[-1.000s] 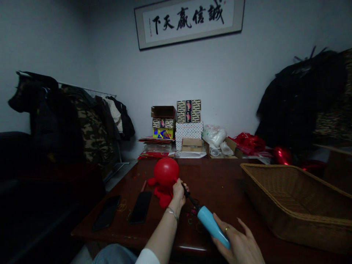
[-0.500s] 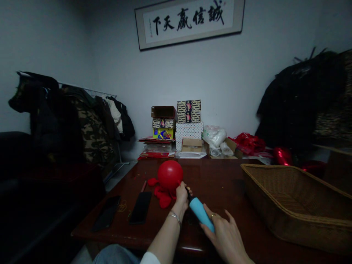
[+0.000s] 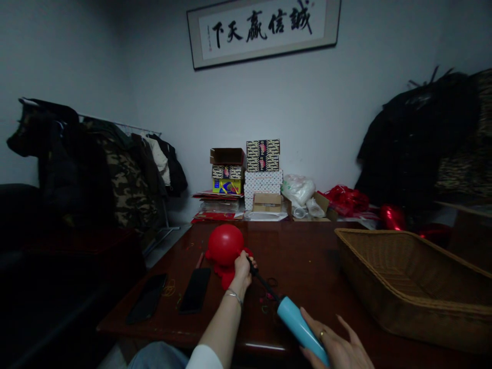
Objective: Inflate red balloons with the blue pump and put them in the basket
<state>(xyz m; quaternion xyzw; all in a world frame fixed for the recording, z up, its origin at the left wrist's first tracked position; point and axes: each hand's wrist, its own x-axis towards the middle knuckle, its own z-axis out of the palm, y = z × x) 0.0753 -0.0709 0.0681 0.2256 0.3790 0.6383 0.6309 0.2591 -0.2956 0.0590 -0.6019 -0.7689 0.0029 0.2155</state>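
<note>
A round, partly inflated red balloon [image 3: 226, 245] sits over the table, its neck at my left hand [image 3: 243, 266]. My left hand is closed around that neck and the black nozzle end of a hand balloon pump [image 3: 303, 328]; the fingers hide the join. My right hand [image 3: 336, 341] grips the pump's light-blue barrel, two fingers stretched away from it. A black rod [image 3: 268, 287] shows between barrel and nozzle end. Limp red balloons [image 3: 226, 275] lie beneath and behind the inflated one.
On the brown table [image 3: 303, 266] lie two dark phones [image 3: 195, 290], rubber bands [image 3: 168, 288] and other small loose bands [image 3: 265, 302]. A wicker basket [image 3: 384, 302] takes up the right side. Stacked boxes [image 3: 263, 182] stand behind the table.
My right hand has drawn the blue barrel back toward the lower right, baring the black rod. My left hand and the balloon have shifted slightly left.
</note>
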